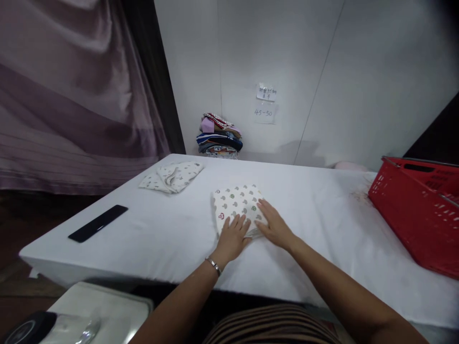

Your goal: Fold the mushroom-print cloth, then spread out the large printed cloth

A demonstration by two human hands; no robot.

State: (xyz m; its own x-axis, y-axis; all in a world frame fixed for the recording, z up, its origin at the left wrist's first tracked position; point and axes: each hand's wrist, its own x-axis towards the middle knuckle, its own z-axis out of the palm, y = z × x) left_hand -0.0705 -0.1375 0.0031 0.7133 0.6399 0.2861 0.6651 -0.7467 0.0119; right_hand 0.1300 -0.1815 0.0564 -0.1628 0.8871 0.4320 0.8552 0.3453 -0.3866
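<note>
A folded white cloth (236, 203) with grey, green and red mushroom prints lies on the white-covered table (172, 229) in front of me. My left hand (233, 237) rests on its near edge, palm down with fingers stretched out; a silver band circles that wrist. At the cloth's right near corner, my right hand (274, 224) lies with its fingers extended over the print and its thumb apart. Both palms hide part of the near edge. Another printed white cloth (175, 177), loosely folded, sits farther back to the left.
A dark flat phone-like slab (98, 223) lies at the table's left. On the right stands a red plastic basket (412, 215). Folded clothes (219, 138) are stacked beyond the far edge by the wall. A pale stool or box (103, 306) is below left.
</note>
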